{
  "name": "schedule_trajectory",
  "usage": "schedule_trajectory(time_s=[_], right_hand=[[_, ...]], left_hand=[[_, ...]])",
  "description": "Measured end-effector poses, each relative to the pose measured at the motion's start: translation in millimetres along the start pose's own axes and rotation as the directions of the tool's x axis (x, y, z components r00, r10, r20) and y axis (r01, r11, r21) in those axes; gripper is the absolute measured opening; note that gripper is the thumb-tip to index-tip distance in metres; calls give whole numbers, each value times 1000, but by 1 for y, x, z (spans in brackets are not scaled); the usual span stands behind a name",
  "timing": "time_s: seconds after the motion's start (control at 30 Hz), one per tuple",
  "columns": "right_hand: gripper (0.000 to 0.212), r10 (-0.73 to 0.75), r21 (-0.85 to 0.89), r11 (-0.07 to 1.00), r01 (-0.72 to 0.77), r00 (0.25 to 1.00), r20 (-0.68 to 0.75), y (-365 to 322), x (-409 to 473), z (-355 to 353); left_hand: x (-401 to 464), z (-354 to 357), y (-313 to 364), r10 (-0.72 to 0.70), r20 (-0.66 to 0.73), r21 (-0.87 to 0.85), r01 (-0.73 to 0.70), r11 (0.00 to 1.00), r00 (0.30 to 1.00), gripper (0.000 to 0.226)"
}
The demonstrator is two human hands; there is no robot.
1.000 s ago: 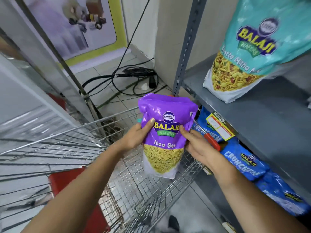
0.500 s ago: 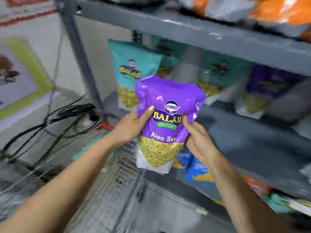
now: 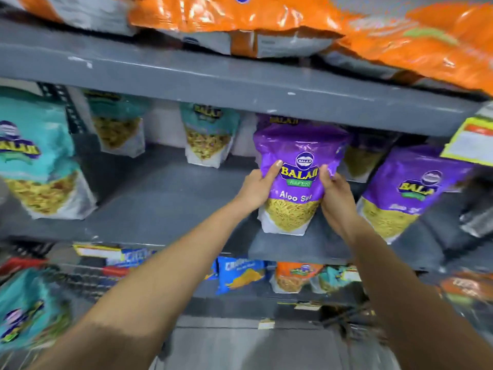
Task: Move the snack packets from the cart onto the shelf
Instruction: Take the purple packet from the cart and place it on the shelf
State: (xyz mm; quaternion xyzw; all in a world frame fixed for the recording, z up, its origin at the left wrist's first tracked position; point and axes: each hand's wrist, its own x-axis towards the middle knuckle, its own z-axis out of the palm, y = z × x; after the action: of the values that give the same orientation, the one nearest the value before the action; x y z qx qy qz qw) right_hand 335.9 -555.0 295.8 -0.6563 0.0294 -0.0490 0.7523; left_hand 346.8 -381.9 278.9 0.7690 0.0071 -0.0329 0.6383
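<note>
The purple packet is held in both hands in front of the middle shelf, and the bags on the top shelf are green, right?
Not quite. In the head view the bags on the top shelf are orange, not green. The rest is right: the left hand and right hand both hold the purple packet in front of the middle shelf.

— Hidden by the purple Aloo Sev packet (image 3: 296, 180): most of another purple packet (image 3: 284, 120) behind it, only the top showing. Also covered: the palms of the left hand (image 3: 256, 186) and right hand (image 3: 336, 194).

— And cut off?

— Teal packet (image 3: 34, 161) by the left edge; orange packets (image 3: 240, 14) by the top. Yellow label (image 3: 472, 141) clipped at right, print too blurred to read. Lower teal packet (image 3: 26, 311) smeared.
</note>
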Motion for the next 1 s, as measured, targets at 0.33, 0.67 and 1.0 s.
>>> schedule_trajectory(time_s=[0.33, 0.67, 1.0], right_hand=[[18, -199, -167, 973, 161, 948, -248, 20, 20, -18], [66, -491, -599, 728, 332, 863, -119, 76, -74, 83], [14, -146, -448, 733, 512, 761, 632, 185, -193, 286]], left_hand=[[31, 30, -19, 33, 42, -54, -31, 998, 999, 69], [-84, -105, -92, 105, -265, 89, -84, 992, 958, 20], [-325, -298, -250, -320, -638, -46, 380, 924, 701, 10]])
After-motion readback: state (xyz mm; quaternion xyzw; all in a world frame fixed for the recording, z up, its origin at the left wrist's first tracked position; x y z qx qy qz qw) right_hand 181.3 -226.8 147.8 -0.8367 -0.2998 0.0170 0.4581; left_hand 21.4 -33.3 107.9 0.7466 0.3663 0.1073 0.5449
